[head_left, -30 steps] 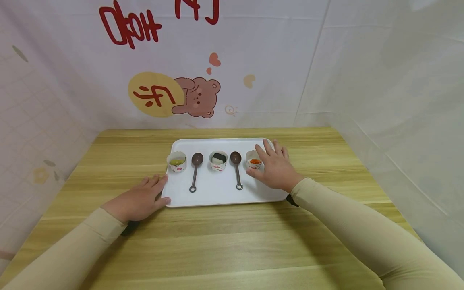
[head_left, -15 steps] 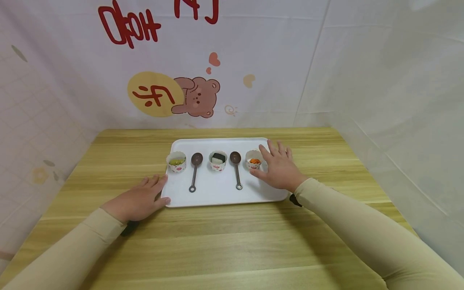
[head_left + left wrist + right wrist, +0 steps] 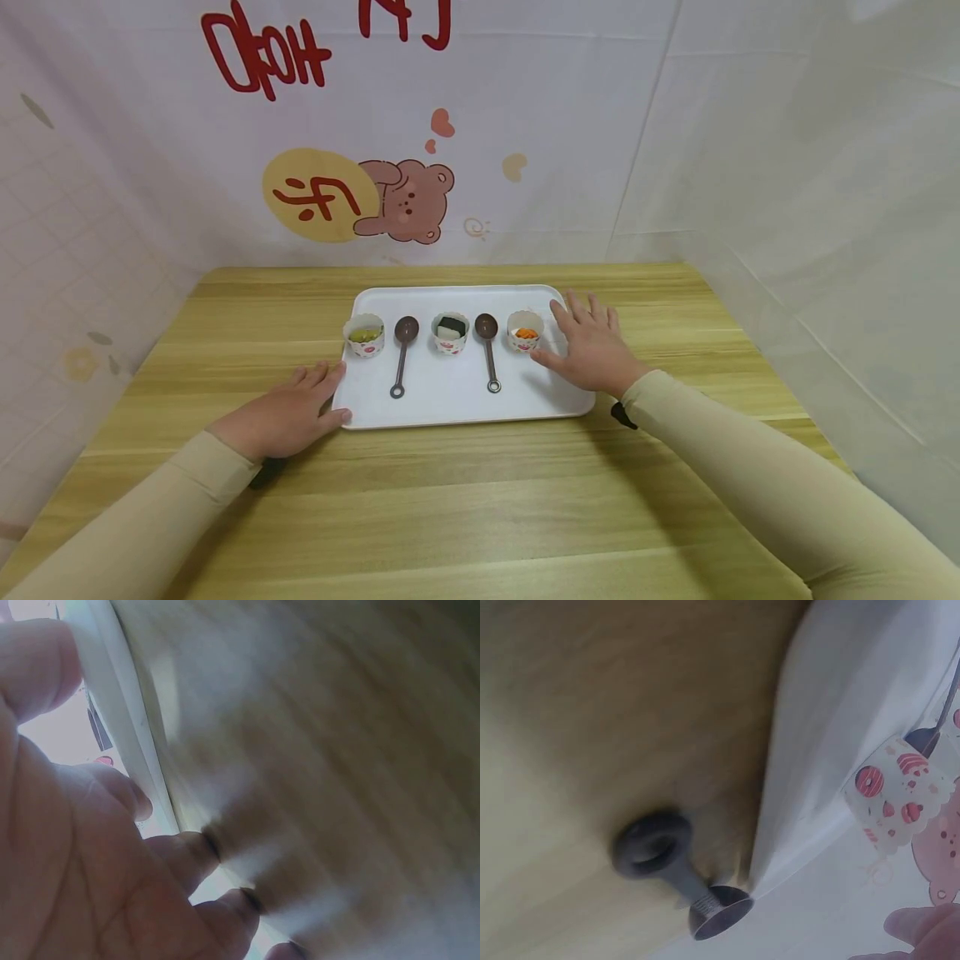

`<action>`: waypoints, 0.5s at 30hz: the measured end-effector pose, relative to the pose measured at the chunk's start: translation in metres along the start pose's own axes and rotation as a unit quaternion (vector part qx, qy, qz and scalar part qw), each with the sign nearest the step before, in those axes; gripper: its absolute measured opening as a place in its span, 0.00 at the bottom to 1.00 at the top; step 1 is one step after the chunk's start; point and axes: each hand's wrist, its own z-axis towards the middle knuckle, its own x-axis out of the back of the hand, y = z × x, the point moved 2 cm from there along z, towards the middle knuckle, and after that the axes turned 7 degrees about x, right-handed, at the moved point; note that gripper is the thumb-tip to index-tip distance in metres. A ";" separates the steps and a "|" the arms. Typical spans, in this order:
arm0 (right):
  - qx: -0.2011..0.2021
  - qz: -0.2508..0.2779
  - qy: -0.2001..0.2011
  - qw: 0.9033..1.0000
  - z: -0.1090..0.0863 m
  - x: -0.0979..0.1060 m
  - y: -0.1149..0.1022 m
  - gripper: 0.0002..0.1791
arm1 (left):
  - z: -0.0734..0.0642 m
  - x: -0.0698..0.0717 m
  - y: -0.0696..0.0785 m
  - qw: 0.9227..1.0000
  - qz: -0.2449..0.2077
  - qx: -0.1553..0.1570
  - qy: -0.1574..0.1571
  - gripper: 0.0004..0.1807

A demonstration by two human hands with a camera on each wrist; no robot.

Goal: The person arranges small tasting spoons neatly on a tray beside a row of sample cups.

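Note:
A white tray (image 3: 450, 408) lies on the wooden table, bearing three patterned paper cups and two brown measuring spoons. The left cup (image 3: 365, 340) holds green pieces, the middle cup (image 3: 450, 340) dark and white pieces, the right cup (image 3: 524, 340) orange bits. Between the cups lie the left spoon (image 3: 401, 358) and the right spoon (image 3: 490, 354), handles toward me. My left hand (image 3: 288, 412) rests at the tray's left edge, thumb at the rim. Fingers spread, my right hand (image 3: 596, 350) is over the tray's right edge, beside the orange-filled cup, holding nothing.
In the right wrist view a dark short-handled scoop (image 3: 682, 874) lies on the wood just outside the tray; the right arm hides it in the head view. A printed white cloth (image 3: 562, 125) stands behind the table, and pale cloth hangs at both sides.
My right hand has moved rightward, away from the orange-filled cup, uncovering more of it and of the tray. The left hand stays at the tray's edge.

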 end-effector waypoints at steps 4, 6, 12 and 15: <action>-0.003 -0.001 0.002 1.000 -0.002 0.001 0.006 0.51 | 0.000 0.000 0.000 1.000 0.002 0.000 0.000 0.44; -0.004 -0.006 0.003 1.000 -0.002 0.000 0.010 0.51 | 0.000 0.000 0.000 1.000 0.002 0.000 0.000 0.44; -0.005 0.003 0.008 1.000 -0.007 -0.001 0.022 0.48 | 0.000 0.000 0.001 1.000 0.001 0.000 0.002 0.43; 0.000 -0.001 0.012 1.000 -0.009 -0.002 0.028 0.45 | 0.000 0.000 0.000 1.000 0.003 0.000 0.002 0.43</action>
